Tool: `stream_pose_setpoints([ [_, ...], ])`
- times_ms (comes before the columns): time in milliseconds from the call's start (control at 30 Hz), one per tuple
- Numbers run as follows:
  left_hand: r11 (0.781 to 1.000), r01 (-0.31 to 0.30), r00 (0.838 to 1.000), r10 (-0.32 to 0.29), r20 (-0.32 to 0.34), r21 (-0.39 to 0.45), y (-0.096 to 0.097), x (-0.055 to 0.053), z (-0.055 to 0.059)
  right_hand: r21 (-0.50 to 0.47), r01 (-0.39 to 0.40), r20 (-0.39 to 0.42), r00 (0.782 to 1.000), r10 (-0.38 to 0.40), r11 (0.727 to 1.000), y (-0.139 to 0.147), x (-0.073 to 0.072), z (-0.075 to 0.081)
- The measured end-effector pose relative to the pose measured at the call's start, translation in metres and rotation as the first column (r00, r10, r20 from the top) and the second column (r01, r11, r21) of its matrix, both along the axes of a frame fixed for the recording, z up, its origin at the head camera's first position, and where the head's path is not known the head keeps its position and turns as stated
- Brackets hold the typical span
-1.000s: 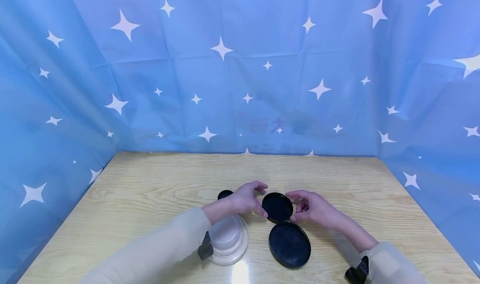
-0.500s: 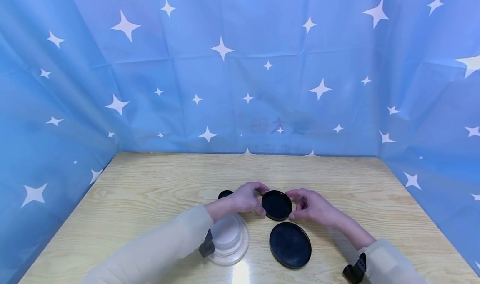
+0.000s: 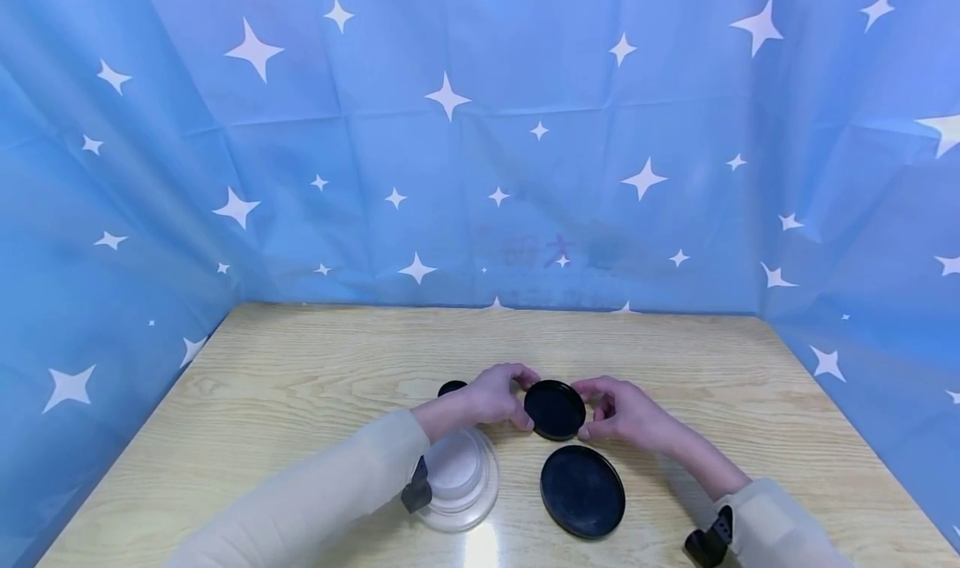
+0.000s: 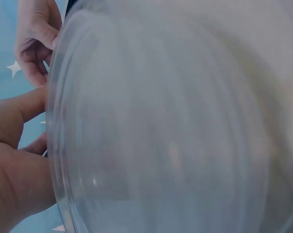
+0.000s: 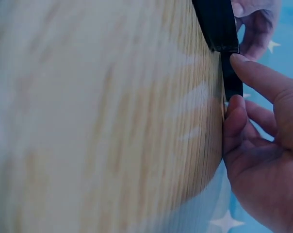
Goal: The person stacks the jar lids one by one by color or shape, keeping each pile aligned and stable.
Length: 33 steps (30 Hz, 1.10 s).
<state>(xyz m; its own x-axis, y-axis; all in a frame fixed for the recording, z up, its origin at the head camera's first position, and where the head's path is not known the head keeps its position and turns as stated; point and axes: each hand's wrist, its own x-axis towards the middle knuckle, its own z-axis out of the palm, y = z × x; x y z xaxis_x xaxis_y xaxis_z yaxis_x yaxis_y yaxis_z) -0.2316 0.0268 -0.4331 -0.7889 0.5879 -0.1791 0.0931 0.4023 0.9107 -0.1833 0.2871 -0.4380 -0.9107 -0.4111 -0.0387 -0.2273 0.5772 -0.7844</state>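
Observation:
Between my two hands lies a smaller black round dish (image 3: pixel 555 410) with a raised rim. My left hand (image 3: pixel 495 396) holds its left side, thumb near the front and fingers at the back. Its right side is held by the thumb and fingers of my right hand (image 3: pixel 630 416). In the right wrist view that dish (image 5: pixel 232 80) shows edge-on at the right thumb. A larger black round dish (image 3: pixel 582 491) lies just in front. Beneath my left forearm a stack of clear round plastic pieces (image 3: pixel 459 472) is partly hidden; its rims (image 4: pixel 151 121) fill the left wrist view.
A small black round piece (image 3: pixel 452 386) shows partly behind my left wrist. Everything lies on a light wooden table (image 3: pixel 315 360). Blue curtains (image 3: pixel 360 151) with white stars stand along its back and sides.
Both hands have closed in on the smaller black dish, and it has shifted slightly away from me. A narrow gap now separates it from the larger dish. Over the last half second little differs.

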Motion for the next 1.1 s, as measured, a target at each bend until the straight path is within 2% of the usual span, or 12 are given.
stream_pose_setpoints([
  [100, 1.0, 0.014, 1.0, -0.014, -0.004, 0.004, 0.0, -0.001, -0.001, -0.019, -0.001, -0.011, 1.0, 0.001, 1.0, 0.0, 0.001, -0.001],
  [367, 0.996, 0.031, 0.999, -0.033, 0.024, 0.085, -0.004, 0.0, 0.0, -0.079, 0.003, -0.013, 1.0, -0.004, 0.997, 0.0, 0.002, -0.003],
  [633, 0.985, 0.055, 0.993, -0.071, 0.096, 0.162, -0.007, 0.001, 0.0, -0.097, -0.001, -0.021, 1.0, -0.001, 0.995, 0.004, 0.004, 0.0],
  [900, 0.979, 0.063, 0.993, -0.08, 0.085, 0.193, -0.011, 0.005, 0.005, -0.139, -0.02, -0.011, 1.0, 0.018, 0.99, 0.006, 0.011, 0.007],
  [1100, 0.983, 0.037, 0.998, -0.045, 0.042, 0.179, -0.011, 0.014, 0.011, -0.155, -0.008, -0.028, 1.0, 0.004, 0.988, 0.006, 0.019, 0.015],
])
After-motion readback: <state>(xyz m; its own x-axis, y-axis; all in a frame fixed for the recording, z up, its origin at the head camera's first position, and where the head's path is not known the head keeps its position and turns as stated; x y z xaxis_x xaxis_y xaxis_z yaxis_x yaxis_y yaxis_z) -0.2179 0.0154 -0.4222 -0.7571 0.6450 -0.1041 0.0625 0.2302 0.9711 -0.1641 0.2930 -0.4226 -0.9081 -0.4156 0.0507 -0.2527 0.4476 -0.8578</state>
